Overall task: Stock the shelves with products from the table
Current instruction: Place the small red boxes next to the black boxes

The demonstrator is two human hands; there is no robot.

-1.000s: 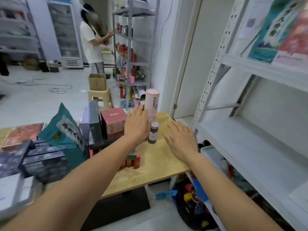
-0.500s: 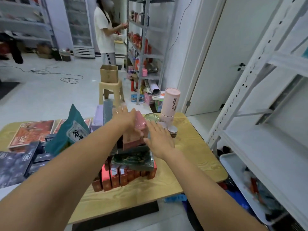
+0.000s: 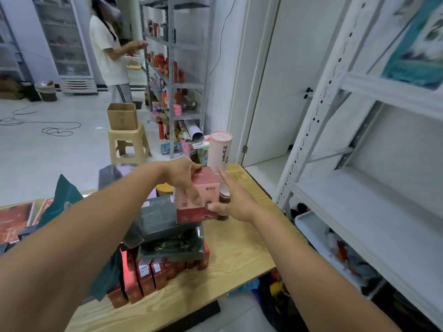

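Note:
A pink and red box (image 3: 208, 188) sits atop a stack of dark boxes (image 3: 163, 216) on the wooden table (image 3: 230, 250). My left hand (image 3: 183, 177) grips its top left side. My right hand (image 3: 233, 201) presses against its right side, thumb under the lower corner. Behind the box stands a tall pink tube (image 3: 219, 149), with a small dark jar (image 3: 224, 200) partly hidden by my right hand. The white shelf unit (image 3: 374, 212) stands to the right, its middle shelf bare.
Red cartons (image 3: 143, 274) line the base of the stack, and a teal bag (image 3: 64, 200) lies to the left. A person (image 3: 109, 51) stands at a grey rack (image 3: 172, 56) in the back. A stool with a cardboard box (image 3: 122, 116) is on the floor. A bin (image 3: 318, 236) sits under the white shelves.
Both hands moved from hovering near the tube to the pink box and closed on its sides. The box now looks raised and tilted at the top of the stack.

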